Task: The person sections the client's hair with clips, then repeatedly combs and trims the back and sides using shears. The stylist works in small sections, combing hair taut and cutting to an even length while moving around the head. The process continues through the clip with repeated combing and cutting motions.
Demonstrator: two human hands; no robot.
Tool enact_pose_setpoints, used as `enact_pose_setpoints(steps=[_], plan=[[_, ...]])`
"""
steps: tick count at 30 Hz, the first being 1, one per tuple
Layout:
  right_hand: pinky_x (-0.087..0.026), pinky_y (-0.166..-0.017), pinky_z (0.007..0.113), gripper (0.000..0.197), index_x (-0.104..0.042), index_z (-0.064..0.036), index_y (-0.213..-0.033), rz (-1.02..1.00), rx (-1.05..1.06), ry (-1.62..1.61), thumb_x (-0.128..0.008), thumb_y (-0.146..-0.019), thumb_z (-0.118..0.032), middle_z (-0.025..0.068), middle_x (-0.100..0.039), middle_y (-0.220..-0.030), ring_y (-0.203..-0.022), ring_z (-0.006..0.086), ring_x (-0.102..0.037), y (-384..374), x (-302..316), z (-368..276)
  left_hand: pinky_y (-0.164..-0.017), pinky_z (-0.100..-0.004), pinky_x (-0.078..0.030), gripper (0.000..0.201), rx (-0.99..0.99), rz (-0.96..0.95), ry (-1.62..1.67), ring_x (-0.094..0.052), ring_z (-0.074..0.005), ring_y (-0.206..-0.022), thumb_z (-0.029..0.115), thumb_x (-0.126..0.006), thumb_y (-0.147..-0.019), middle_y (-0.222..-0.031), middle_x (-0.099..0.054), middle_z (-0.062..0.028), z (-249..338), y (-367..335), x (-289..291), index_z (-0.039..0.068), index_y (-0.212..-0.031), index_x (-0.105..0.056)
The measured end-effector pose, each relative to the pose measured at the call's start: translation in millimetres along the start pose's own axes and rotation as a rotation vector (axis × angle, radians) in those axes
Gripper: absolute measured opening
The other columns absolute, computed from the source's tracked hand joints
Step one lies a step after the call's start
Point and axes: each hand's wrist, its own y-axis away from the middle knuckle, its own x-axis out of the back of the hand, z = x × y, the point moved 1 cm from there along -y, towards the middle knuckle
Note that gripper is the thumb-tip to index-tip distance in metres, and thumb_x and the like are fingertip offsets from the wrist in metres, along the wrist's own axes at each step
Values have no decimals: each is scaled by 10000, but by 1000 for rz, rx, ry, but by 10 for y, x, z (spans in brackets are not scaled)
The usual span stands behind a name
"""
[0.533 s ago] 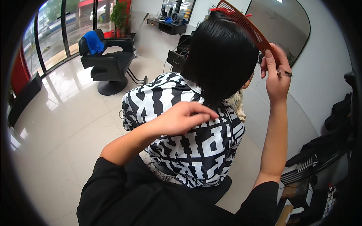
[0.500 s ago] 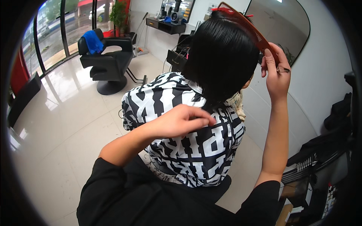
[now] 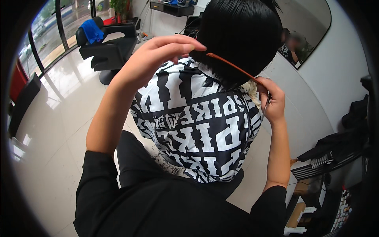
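Note:
A seated person's straight black hair [image 3: 241,39] hangs to the neck in front of me. The person wears a black-and-white patterned cape [image 3: 197,126]. My right hand [image 3: 272,98], low on the right side of the hair, grips an orange-brown comb [image 3: 233,65] by one end. The comb slants across the lower hair, its tip up and to the left. A thin shiny metal piece, perhaps scissors, shows at the same hand, mostly hidden. To the left of the hair is my left hand [image 3: 169,49], fingers stretched out near the comb's tip, holding nothing.
A black salon chair [image 3: 112,45] with a blue cloth [image 3: 92,31] stands at the far left. A wall mirror [image 3: 312,23] is at the upper right. A shelf unit [image 3: 312,197] with boxes and bottles stands at the lower right. A wall drawer shelf [image 3: 171,8] is at the back.
My right hand has brought the comb down from the top of the head to the lower hair. My left hand has risen from the cape to the hair's left side. The view has shifted lower.

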Motion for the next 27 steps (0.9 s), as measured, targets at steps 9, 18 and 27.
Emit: enact_pose_setpoints(steps=[9,18,27], plan=[[-456,-662,268,319,-683,-23,-1079,-22,140,76,-588,-840,165,70,-621,-772,-696,176,-566,112,-41,-93,-970,-270,-499,340,200,-475,-2,-654,-153,-1120,260,-596,-1021,-1224,-719,-101,-47,-441,-393,5,-1204,-726],[-439,-658,354,289,-699,-73,-1050,-10,292,219,-652,-780,21,69,-612,-712,-617,250,-571,243,-74,-254,-978,-268,-457,406,185,-499,34,-603,-108,-1095,378,-559,-1034,-1278,-696,-41,-153,-408,-514,103,-1299,-698],[-394,-554,244,274,-684,-11,-1141,2,241,-120,-575,-891,6,18,-597,-746,-591,119,-501,-224,451,-640,-847,-266,-544,401,238,-521,115,-608,-85,-1027,297,-574,-1032,-1357,-655,-62,-163,-391,-563,-2,-1278,-679]])
